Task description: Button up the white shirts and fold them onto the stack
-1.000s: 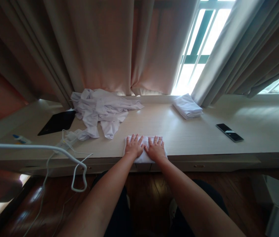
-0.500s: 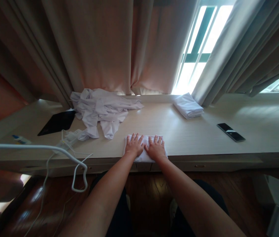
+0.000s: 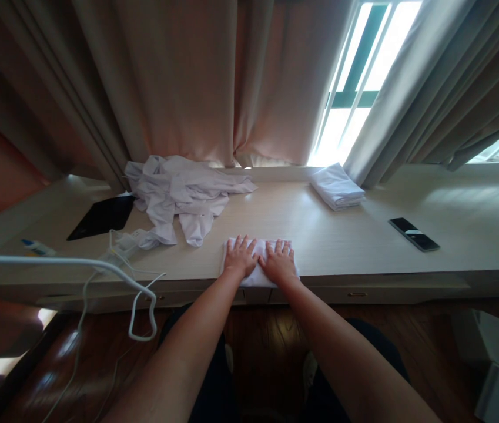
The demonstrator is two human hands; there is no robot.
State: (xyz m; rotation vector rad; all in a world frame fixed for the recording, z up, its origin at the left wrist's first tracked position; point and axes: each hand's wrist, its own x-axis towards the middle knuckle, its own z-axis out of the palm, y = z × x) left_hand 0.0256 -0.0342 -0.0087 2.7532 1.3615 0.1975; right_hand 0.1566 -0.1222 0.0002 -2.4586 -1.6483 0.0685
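Observation:
A folded white cloth lies at the front edge of the pale desk, partly hidden under both hands. My left hand rests flat on its left half with the fingers spread. On the right half lies my right hand, palm down, fingers apart and pointing away from me. The thumbs nearly meet in the middle of the cloth. Farther back to the left is a loose heap of crumpled white garments. A neatly folded white stack sits at the back right, by the window.
The desk carries a phone at right, and a black flat pad, a glue-like bottle and a power strip with cables at left. A white bent tube crosses the left foreground. Curtains hang behind.
Both hands stay flat on the folded cloth with hardly any movement. The whole view has shifted very slightly.

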